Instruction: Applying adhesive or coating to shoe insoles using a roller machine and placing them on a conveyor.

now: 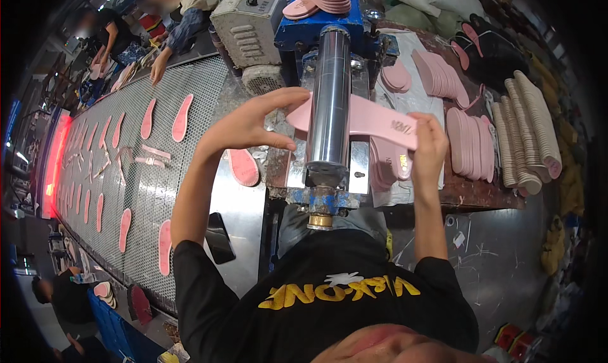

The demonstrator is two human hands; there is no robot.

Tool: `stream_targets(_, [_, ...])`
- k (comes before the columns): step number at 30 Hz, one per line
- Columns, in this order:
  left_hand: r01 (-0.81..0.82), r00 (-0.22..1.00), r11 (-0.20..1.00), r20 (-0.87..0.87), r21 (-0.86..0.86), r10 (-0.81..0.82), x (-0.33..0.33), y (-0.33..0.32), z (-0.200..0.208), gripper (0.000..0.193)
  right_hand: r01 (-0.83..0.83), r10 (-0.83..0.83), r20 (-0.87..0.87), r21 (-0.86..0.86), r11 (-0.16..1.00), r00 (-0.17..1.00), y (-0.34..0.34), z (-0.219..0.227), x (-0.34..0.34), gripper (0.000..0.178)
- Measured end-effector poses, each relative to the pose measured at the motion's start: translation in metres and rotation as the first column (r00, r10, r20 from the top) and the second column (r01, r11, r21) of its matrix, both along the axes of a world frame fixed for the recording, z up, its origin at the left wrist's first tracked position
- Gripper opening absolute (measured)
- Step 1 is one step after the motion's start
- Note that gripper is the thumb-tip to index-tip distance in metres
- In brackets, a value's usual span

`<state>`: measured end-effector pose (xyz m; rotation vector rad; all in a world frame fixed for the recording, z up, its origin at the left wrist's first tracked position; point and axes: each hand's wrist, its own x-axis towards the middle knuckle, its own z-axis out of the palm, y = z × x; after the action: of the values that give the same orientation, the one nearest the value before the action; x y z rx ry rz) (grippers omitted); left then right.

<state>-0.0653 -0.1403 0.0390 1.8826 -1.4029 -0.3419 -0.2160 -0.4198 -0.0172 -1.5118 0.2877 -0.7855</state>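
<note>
A pink shoe insole lies crosswise beneath a shiny metal roller, which hides its middle. Pinched between the fingers and thumb of my right hand is its right end, with dark print on it. At the insole's left end is my left hand, open, thumb and fingers spread apart. Its fingertips reach the insole's edge; whether they touch it I cannot tell. Just below that hand, another pink insole rests on the metal surface. Printed pink insoles sit under my right hand.
Left, a mesh conveyor carries several insoles and straps toward a red-lit opening. A grey control box stands behind the roller. Stacked pink insoles and beige pieces fill the right table. A phone lies near my left elbow. Co-workers stand far left.
</note>
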Motion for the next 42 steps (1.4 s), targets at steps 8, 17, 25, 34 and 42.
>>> stream_targets(8, [0.046,0.959,0.986,0.267,0.162,-0.089,0.047,0.014,0.004,0.079,-0.53,0.532,-0.113,0.046,0.847,0.839,0.051,0.018,-0.016,0.028])
stream_targets(17, [-0.216,0.661,0.976,-0.735,0.003,0.148,0.027,0.113,-0.1,0.086,-0.392,0.407,-0.125,0.133,0.91,0.905,0.019,-0.01,-0.029,0.025])
stream_targets(25, [-0.627,0.312,0.683,-0.924,-0.374,-0.22,-0.06,0.109,-0.162,0.085,-0.389,0.438,-0.139,0.279,0.878,0.888,0.006,-0.038,-0.03,0.023])
stream_targets(34, [-0.809,0.389,0.451,-0.919,-0.378,-0.072,-0.088,0.081,-0.161,0.071,-0.404,0.462,-0.12,0.331,0.853,0.879,0.0,-0.053,-0.037,0.024])
stream_targets(42, [-0.857,0.43,0.307,-0.903,-0.414,-0.019,-0.1,0.07,-0.157,0.065,-0.395,0.45,-0.103,0.336,0.855,0.887,-0.006,-0.056,-0.043,0.024])
